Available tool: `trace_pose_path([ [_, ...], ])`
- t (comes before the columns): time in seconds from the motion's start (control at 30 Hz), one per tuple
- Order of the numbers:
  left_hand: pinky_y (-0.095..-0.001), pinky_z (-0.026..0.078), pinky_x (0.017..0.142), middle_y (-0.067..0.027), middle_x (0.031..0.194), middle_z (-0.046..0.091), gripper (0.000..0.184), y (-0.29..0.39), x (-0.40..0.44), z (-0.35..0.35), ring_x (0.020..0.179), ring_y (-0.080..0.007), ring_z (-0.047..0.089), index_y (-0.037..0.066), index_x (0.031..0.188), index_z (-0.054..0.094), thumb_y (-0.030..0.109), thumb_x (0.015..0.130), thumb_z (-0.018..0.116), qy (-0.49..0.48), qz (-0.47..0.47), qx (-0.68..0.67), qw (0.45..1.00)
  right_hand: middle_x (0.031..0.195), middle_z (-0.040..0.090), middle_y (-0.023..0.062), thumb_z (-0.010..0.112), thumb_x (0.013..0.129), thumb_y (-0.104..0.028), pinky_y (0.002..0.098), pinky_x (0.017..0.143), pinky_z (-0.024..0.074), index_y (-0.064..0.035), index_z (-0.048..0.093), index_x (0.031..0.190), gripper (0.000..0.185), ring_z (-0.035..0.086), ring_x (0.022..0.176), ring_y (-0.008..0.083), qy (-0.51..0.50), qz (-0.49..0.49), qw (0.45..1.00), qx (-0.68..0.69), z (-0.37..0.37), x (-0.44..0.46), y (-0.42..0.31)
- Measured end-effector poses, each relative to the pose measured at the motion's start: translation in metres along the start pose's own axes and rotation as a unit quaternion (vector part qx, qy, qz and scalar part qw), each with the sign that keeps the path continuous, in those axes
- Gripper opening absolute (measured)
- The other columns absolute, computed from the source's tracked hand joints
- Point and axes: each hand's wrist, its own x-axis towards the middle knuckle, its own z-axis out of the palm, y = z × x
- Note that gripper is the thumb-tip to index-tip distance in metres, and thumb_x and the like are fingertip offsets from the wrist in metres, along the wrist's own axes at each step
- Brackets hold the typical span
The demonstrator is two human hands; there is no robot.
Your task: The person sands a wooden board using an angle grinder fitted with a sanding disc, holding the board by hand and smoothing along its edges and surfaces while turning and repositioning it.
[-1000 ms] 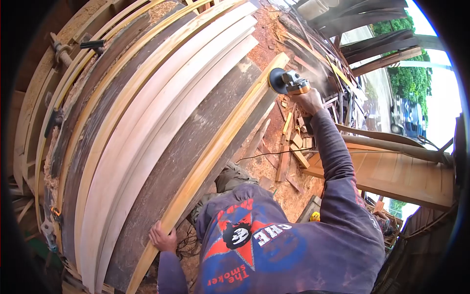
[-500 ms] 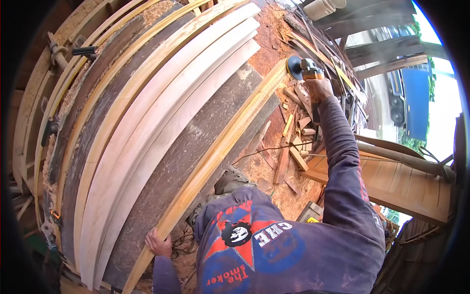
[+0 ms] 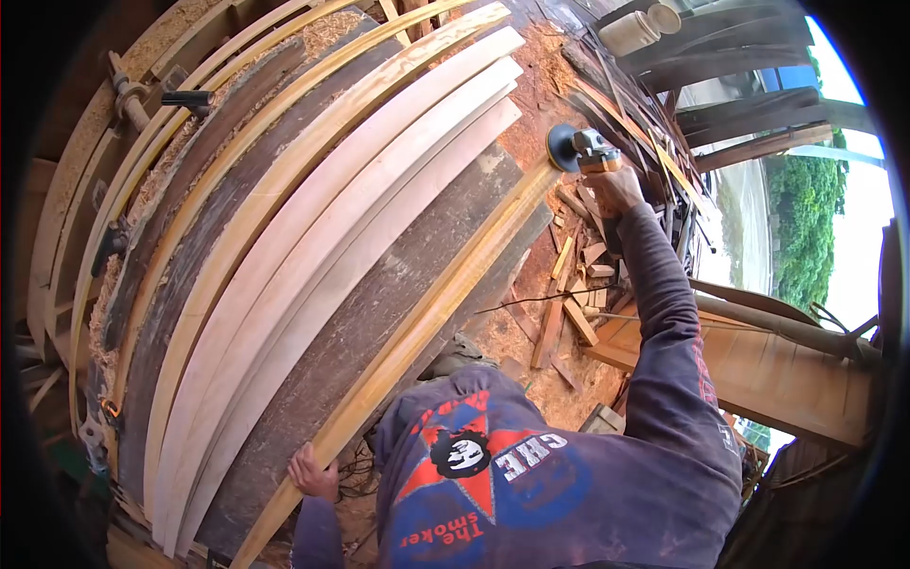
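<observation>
My right hand (image 3: 613,188) is wrapped round the body of an angle grinder (image 3: 597,152) with a round sanding disc (image 3: 562,148). The disc is at the far end of a long yellowish wooden strip (image 3: 417,327), covering part of that end. Nearer my body, my left hand (image 3: 313,472) grips the same strip, its fingers over the edge and pressing on the wood. The strip lies lengthwise along a dark, worn workbench (image 3: 370,284). Beside it on the bench lie several pale curved boards (image 3: 313,209).
Wood offcuts (image 3: 569,294) and sawdust litter the ground at right, with a dark cord (image 3: 531,299) across them. A clamp (image 3: 185,98) sits at the far left side. A panelled wooden piece (image 3: 749,365) stands at right, and a whitish container (image 3: 628,34) lies at the back.
The grinder in my right hand has shifted left, over the strip's far end. My left hand stays on the strip. The view has tilted slightly, and the blue vehicle outside has mostly left the opening.
</observation>
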Motion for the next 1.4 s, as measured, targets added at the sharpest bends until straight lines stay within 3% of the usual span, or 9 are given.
trace_pose_path([
  [0.03,-0.0550,0.050,0.091,-0.0173,0.121,0.066,0.074,-0.002,0.001,-0.002,0.109,-0.0413,0.065,0.006,0.132,0.054,0.015,0.067,0.088,0.000,0.005,0.002,1.000,0.090,0.076,0.0078,0.088,0.069,-0.027,0.0337,0.076,0.0577,-0.0076,0.079,0.093,0.033,0.073,0.083,0.0204,0.001,-0.034,0.999,-0.035,0.002,0.004,0.010],
  [0.1,-0.0549,0.050,0.091,-0.0172,0.121,0.066,0.074,-0.005,0.001,-0.002,0.109,-0.0412,0.065,0.007,0.133,0.054,0.014,0.067,0.088,-0.002,0.009,-0.002,1.000,0.091,0.074,0.0068,0.085,0.072,-0.017,0.0337,0.067,0.0570,-0.0034,0.075,0.100,0.033,0.069,0.072,0.0172,-0.003,0.062,0.997,0.035,-0.008,-0.004,-0.009],
  [0.2,-0.0549,0.050,0.092,-0.0170,0.122,0.067,0.075,-0.005,0.000,-0.001,0.110,-0.0410,0.065,0.007,0.133,0.054,0.015,0.068,0.088,-0.005,0.000,-0.009,1.000,0.087,0.074,0.0066,0.085,0.073,-0.018,0.0328,0.067,0.0573,-0.0028,0.075,0.098,0.031,0.069,0.072,0.0168,0.003,0.069,0.997,0.024,-0.005,-0.009,-0.009],
  [0.47,-0.0565,0.049,0.092,-0.0177,0.123,0.066,0.072,-0.004,0.002,-0.002,0.112,-0.0415,0.064,0.006,0.133,0.054,0.015,0.070,0.087,-0.005,0.007,-0.032,0.999,0.087,0.077,0.0069,0.087,0.067,-0.021,0.0325,0.076,0.0572,-0.0026,0.077,0.097,0.037,0.072,0.080,0.0166,-0.043,-0.038,0.997,0.047,0.023,-0.068,-0.027],
  [0.67,-0.0564,0.049,0.093,-0.0175,0.124,0.066,0.074,-0.005,-0.001,0.000,0.112,-0.0414,0.064,0.006,0.134,0.054,0.016,0.069,0.088,-0.003,0.013,-0.003,1.000,0.092,0.075,0.0067,0.084,0.067,-0.009,0.0306,0.077,0.0565,0.0020,0.075,0.100,0.036,0.070,0.079,0.0166,-0.069,-0.042,0.983,0.165,0.045,-0.121,-0.058],
  [1.0,-0.0550,0.049,0.090,-0.0172,0.119,0.066,0.069,-0.009,-0.006,0.008,0.107,-0.0413,0.064,0.005,0.132,0.056,0.021,0.072,0.087,0.007,0.027,0.018,0.999,0.090,0.077,0.0189,0.087,0.072,-0.029,0.0400,0.079,0.0629,-0.0011,0.071,0.108,0.048,0.078,0.082,0.0304,-0.095,-0.126,0.987,0.032,0.078,-0.219,-0.092],
  [1.07,-0.0549,0.049,0.089,-0.0183,0.117,0.066,0.065,-0.007,-0.004,0.007,0.105,-0.0419,0.064,0.005,0.131,0.057,0.021,0.075,0.084,0.027,0.021,0.011,0.999,0.091,0.077,0.0202,0.085,0.076,-0.033,0.0417,0.080,0.0632,-0.0030,0.071,0.107,0.045,0.078,0.082,0.0330,-0.145,-0.087,0.985,-0.034,0.085,-0.242,-0.113],
  [1.27,-0.0550,0.050,0.088,-0.0193,0.113,0.066,0.060,-0.008,-0.004,0.012,0.104,-0.0427,0.065,0.005,0.129,0.058,0.022,0.077,0.083,0.036,0.032,0.032,0.998,0.095,0.074,0.0206,0.083,0.077,-0.036,0.0502,0.078,0.0622,-0.0040,0.065,0.115,0.053,0.076,0.086,0.0381,-0.226,-0.197,0.952,-0.061,0.111,-0.296,-0.129],
  [1.4,-0.0550,0.050,0.088,-0.0190,0.114,0.066,0.060,-0.004,-0.003,0.008,0.103,-0.0428,0.065,0.005,0.128,0.058,0.021,0.076,0.084,0.039,0.024,0.033,0.998,0.090,0.076,0.0186,0.082,0.075,-0.031,0.0462,0.078,0.0638,-0.0058,0.067,0.113,0.048,0.077,0.082,0.0364,-0.204,-0.153,0.966,-0.045,0.083,-0.272,-0.113],
])
